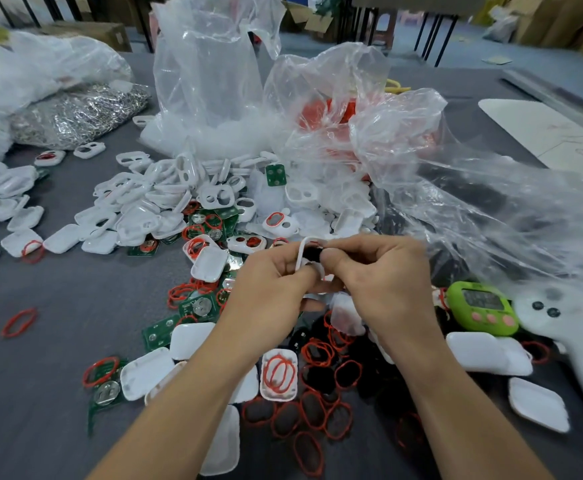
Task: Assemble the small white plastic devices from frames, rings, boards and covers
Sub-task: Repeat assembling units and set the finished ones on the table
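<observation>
Both left hand [265, 292] and right hand [383, 282] pinch frame [299, 254], long axis upright.

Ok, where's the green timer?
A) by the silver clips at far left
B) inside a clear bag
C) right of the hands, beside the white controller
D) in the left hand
C: the timer lies beside the controller, right of the right hand, which with the left hand pinches a frame.

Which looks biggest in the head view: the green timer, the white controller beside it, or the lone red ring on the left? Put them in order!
1. white controller
2. green timer
3. red ring
</observation>
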